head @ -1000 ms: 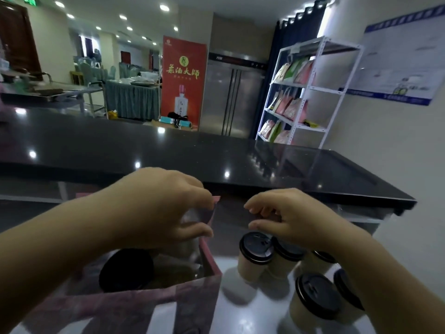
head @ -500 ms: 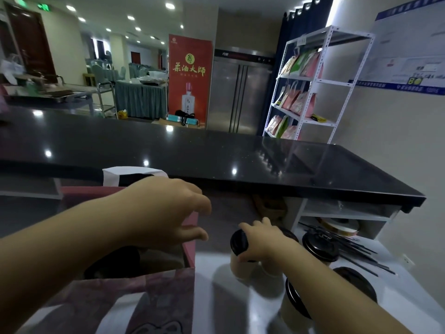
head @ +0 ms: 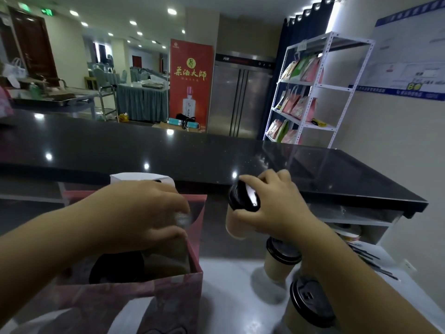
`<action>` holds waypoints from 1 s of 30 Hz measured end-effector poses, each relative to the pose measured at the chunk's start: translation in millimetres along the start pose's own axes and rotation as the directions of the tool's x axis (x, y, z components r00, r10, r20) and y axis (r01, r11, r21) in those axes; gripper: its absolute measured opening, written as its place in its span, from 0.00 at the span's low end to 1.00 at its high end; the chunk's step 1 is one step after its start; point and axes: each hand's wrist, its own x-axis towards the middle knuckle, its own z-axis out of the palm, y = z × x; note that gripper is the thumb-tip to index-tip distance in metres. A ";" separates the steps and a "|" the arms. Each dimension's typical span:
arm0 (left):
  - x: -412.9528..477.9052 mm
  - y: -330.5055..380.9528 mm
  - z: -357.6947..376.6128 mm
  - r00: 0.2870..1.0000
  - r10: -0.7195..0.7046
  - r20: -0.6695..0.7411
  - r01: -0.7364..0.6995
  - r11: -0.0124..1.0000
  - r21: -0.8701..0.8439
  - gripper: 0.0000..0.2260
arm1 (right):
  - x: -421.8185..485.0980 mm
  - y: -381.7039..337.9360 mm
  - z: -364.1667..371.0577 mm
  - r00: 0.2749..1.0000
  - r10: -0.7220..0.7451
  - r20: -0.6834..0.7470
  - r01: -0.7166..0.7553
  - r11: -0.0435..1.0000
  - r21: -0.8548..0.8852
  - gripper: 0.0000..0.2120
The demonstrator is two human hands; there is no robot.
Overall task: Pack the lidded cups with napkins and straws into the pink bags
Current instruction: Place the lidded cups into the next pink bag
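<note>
A pink bag [head: 173, 292] stands open at the lower left on the white worktop, with one black-lidded cup [head: 115, 268] inside it. My left hand [head: 144, 213] reaches over the bag's mouth and pinches its right edge. My right hand [head: 272, 208] grips a tan paper cup with a black lid [head: 238, 220] and holds it tilted in the air, just right of the bag. Two more lidded cups [head: 279, 259] [head: 305, 309] stand on the worktop below my right forearm.
A raised black counter [head: 192, 155] runs across just behind the bag. A white folded paper thing [head: 134, 179] peeks up behind the bag. Dark straws [head: 370, 261] lie at the right on the worktop, under an open cubby. A white shelf rack [head: 313, 92] stands far right.
My right hand closed on a cup in the cluster and lifted it up and left toward the bag. My left hand stayed at the bag's edge.
</note>
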 end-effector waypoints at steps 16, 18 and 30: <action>-84.5 -77.3 18.5 0.968 -0.250 0.029 0.252 0.963 -0.091 0.24 | 9.2 -116.8 -43.5 0.910 -0.412 -0.051 0.403 0.848 0.345 0.34; -92.6 -86.2 22.3 0.961 -0.275 0.034 0.277 0.957 -0.090 0.24 | 11.9 -123.8 -30.2 0.872 -0.487 0.042 0.449 0.832 0.325 0.34; -107.2 -98.1 50.8 0.936 -0.255 0.241 0.269 0.963 -0.029 0.52 | 29.0 -138.9 33.4 0.727 -0.519 0.449 0.562 0.826 0.043 0.35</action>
